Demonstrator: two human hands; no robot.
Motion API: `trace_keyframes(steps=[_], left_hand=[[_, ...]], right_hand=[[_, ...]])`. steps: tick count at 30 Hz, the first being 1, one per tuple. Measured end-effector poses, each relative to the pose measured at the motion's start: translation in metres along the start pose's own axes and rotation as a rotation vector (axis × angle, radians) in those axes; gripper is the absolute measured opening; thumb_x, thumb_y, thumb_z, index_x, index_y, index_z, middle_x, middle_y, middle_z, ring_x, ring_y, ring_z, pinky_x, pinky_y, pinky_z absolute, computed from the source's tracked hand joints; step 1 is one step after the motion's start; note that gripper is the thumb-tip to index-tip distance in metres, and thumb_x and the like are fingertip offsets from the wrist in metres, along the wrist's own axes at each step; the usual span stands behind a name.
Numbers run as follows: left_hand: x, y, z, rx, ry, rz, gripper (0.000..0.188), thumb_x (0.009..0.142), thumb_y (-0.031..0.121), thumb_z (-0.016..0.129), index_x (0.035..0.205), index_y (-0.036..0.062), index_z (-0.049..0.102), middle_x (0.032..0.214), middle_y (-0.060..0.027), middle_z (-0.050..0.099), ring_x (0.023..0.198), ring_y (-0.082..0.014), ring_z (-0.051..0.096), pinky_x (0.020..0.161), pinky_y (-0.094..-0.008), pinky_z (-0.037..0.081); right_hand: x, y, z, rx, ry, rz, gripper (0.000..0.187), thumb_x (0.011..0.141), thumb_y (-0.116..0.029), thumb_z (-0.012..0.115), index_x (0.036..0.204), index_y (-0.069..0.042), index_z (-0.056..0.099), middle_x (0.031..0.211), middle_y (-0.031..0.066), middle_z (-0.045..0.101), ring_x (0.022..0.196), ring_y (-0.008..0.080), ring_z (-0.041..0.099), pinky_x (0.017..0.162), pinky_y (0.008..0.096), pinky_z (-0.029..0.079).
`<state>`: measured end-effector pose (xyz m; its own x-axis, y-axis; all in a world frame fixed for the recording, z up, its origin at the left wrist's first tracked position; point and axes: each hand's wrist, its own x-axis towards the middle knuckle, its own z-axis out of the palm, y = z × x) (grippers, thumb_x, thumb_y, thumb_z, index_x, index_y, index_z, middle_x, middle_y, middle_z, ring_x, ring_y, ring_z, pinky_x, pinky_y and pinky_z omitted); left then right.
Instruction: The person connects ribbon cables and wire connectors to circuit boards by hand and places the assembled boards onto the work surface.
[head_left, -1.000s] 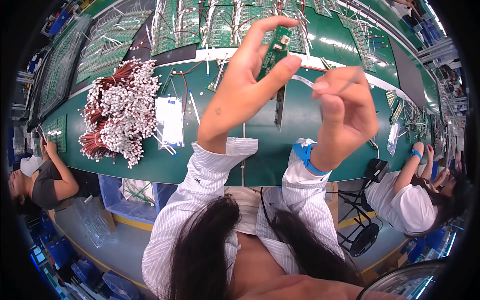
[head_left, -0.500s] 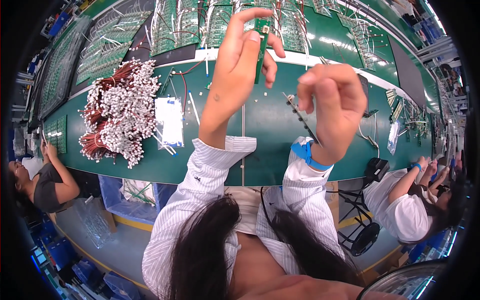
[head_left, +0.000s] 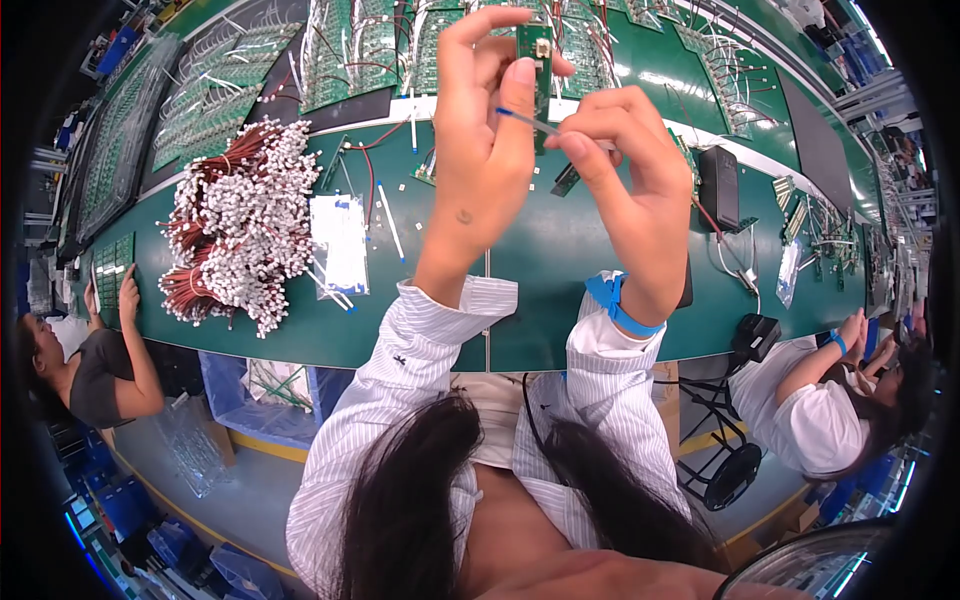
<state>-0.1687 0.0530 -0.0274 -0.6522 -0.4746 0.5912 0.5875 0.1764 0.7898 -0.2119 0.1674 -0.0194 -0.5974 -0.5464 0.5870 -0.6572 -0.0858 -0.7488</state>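
Note:
My left hand [head_left: 485,140] is raised over the bench, fingers closed on a narrow green circuit board [head_left: 541,75] held upright. A small pale connector shows near the board's top. My right hand [head_left: 635,155] is close beside it, thumb and forefinger pinching a thin flat ribbon cable [head_left: 530,121] with a blue end. That cable crosses in front of the board's lower part, its blue end by my left thumb. Beneath my right fingers a dark strip-shaped board [head_left: 566,180] shows in part; I cannot tell whether the hand holds it.
A big pile of brown-wired, white-tipped cables [head_left: 235,220] lies on the green bench [head_left: 420,325] at left, beside a white packet [head_left: 338,245] and loose ribbon cables. Wired circuit boards [head_left: 350,55] line the back. A black adapter [head_left: 719,188] stands at right. Co-workers sit on both sides.
My right hand has moved up and left to the board, and a blue-ended ribbon cable now shows in its pinch. The left hand has turned the board's face more toward me.

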Motion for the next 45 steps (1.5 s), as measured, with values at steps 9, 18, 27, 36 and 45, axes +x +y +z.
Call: trace_keyframes(steps=[9, 18, 27, 36, 45], left_hand=[[-0.002, 0.001, 0.003, -0.167, 0.157, 0.054, 0.031, 0.086, 0.002, 0.046, 0.114, -0.0034, 0.035, 0.088, -0.0142, 0.055, 0.078, -0.0187, 0.058, 0.065, -0.0293, 0.051], [0.001, 0.006, -0.007, -0.153, -0.013, -0.048, 0.037, 0.080, -0.003, 0.053, 0.115, -0.0050, 0.039, 0.090, -0.0136, 0.057, 0.071, -0.0169, 0.059, 0.060, -0.0250, 0.048], [0.002, 0.008, -0.014, -0.081, -0.126, -0.092, 0.025, 0.076, -0.004, 0.059, 0.100, -0.0033, 0.053, 0.086, -0.0050, 0.060, 0.070, -0.0091, 0.057, 0.064, -0.0194, 0.045], [-0.002, 0.011, -0.013, -0.042, -0.134, -0.116, 0.015, 0.082, 0.004, 0.055, 0.097, -0.0012, 0.054, 0.070, -0.0030, 0.055, 0.064, -0.0054, 0.051, 0.053, -0.0167, 0.038], [-0.003, 0.009, -0.006, -0.376, -0.131, -0.192, 0.020, 0.089, 0.014, 0.047, 0.101, -0.0011, 0.049, 0.072, -0.0058, 0.055, 0.063, -0.0074, 0.049, 0.055, -0.0190, 0.039]], right_hand=[[-0.001, -0.003, -0.002, -0.007, -0.026, -0.019, 0.004, 0.075, -0.004, 0.060, 0.075, 0.000, 0.060, 0.075, 0.0050, 0.057, 0.059, 0.0116, 0.049, 0.050, 0.0222, 0.037], [-0.003, -0.009, -0.011, -0.131, 0.266, -0.073, 0.003, 0.075, 0.000, 0.060, 0.073, 0.001, 0.058, 0.072, 0.0053, 0.057, 0.058, 0.0106, 0.049, 0.050, 0.0209, 0.037], [-0.007, -0.006, -0.017, -0.279, 0.350, -0.142, 0.005, 0.071, 0.001, 0.062, 0.072, -0.001, 0.058, 0.071, 0.0055, 0.058, 0.061, 0.0146, 0.051, 0.052, 0.0242, 0.037], [-0.010, -0.026, -0.013, -0.443, 0.455, -0.213, 0.008, 0.066, 0.000, 0.064, 0.073, -0.003, 0.062, 0.074, 0.0049, 0.058, 0.061, 0.0141, 0.051, 0.055, 0.0251, 0.035], [-0.014, -0.026, 0.004, -0.482, 0.594, -0.257, 0.020, 0.059, 0.003, 0.070, 0.077, -0.004, 0.065, 0.072, 0.0051, 0.059, 0.059, 0.0132, 0.051, 0.053, 0.0224, 0.033]])
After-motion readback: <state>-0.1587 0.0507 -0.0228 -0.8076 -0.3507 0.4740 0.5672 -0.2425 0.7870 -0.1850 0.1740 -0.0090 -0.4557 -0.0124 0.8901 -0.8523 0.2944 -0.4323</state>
